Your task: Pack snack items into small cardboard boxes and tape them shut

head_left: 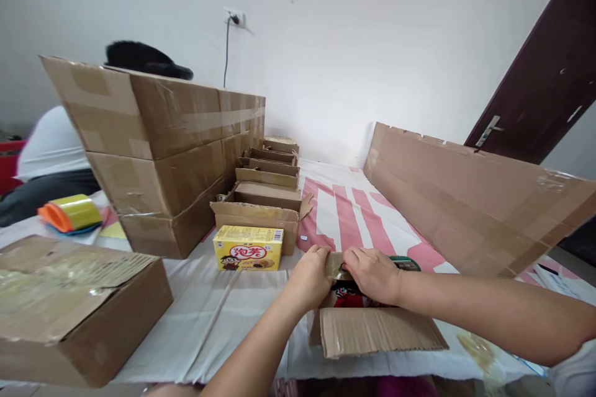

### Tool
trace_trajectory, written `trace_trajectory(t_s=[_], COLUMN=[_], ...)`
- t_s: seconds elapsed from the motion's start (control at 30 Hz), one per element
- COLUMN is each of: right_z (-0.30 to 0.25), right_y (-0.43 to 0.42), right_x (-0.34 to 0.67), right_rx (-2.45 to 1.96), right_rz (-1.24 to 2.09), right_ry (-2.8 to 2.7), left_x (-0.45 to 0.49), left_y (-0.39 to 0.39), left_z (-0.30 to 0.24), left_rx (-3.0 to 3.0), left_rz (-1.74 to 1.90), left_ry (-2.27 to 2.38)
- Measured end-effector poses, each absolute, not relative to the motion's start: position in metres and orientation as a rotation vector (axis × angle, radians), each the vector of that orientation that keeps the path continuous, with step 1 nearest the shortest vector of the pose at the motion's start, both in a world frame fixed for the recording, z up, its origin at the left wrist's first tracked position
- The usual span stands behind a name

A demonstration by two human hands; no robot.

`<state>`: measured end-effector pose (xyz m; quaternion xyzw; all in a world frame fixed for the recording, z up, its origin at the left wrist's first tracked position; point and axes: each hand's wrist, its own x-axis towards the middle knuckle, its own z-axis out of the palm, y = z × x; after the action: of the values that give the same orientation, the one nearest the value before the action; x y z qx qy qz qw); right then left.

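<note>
Small open brown cardboard box (372,329) with a red-and-black packet (347,294) inside
The box lies near the yellow snack carton (248,248), to its right; its near flap folded outward flat, a taped far flap (336,265) pinched upright above the packet

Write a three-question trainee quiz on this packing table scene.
1. True or false: both hands are at the far flap of the small open carton.
2. What colour is the snack box left of the hands?
3. The orange-and-yellow tape roll lies: A) at far left, B) inside the open carton, C) on the striped cloth.

Key
1. True: the left hand and right hand meet there.
2. Yellow.
3. A.
</note>
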<state>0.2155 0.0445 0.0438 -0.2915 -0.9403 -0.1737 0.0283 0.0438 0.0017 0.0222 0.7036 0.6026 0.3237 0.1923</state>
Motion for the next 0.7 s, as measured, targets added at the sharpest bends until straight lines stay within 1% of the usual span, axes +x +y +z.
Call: trace_trajectory(t_s=[0.1, 0.2, 0.27, 0.3, 0.37, 0.47, 0.6, 0.63, 0.7], right_z=[0.034, 0.031, 0.034, 0.037, 0.045, 0.06, 0.072, 0.073, 0.073], right_y=[0.054, 0.057, 0.054, 0.052, 0.049, 0.048, 0.054, 0.055, 0.056], right_x=[0.227, 0.231, 0.231, 0.23, 0.228, 0.227, 0.222, 0.22, 0.215], right_rx=[-0.604, -0.399, -0.389, -0.47, -0.797, -1.294, -1.52, -1.562, -1.619], right_rz=[-0.738, -0.817, -0.788, -0.737, -0.557, -0.132, 0.48, 0.58, 0.678], right_ry=[-2.812, -2.753, -2.779, -2.8, -2.812, -2.728, -2.57, -2.524, -2.476], left_x=[0.045, 0.044, 0.044, 0.044, 0.044, 0.044, 0.044, 0.044, 0.045], left_y=[0.003, 0.005, 0.005, 0.005, 0.005, 0.004, 0.004, 0.004, 0.004], left_z=[0.02, 0.018, 0.018, 0.018, 0.019, 0.02, 0.02, 0.02, 0.02], left_rx=[1.988, 1.995, 1.992, 1.986, 1.973, 1.961, 1.971, 1.972, 1.972], left_rz=[0.914, 0.922, 0.925, 0.927, 0.929, 0.934, 0.943, 0.947, 0.957], left_ry=[1.674, 1.671, 1.667, 1.662, 1.651, 1.638, 1.628, 1.628, 1.625])
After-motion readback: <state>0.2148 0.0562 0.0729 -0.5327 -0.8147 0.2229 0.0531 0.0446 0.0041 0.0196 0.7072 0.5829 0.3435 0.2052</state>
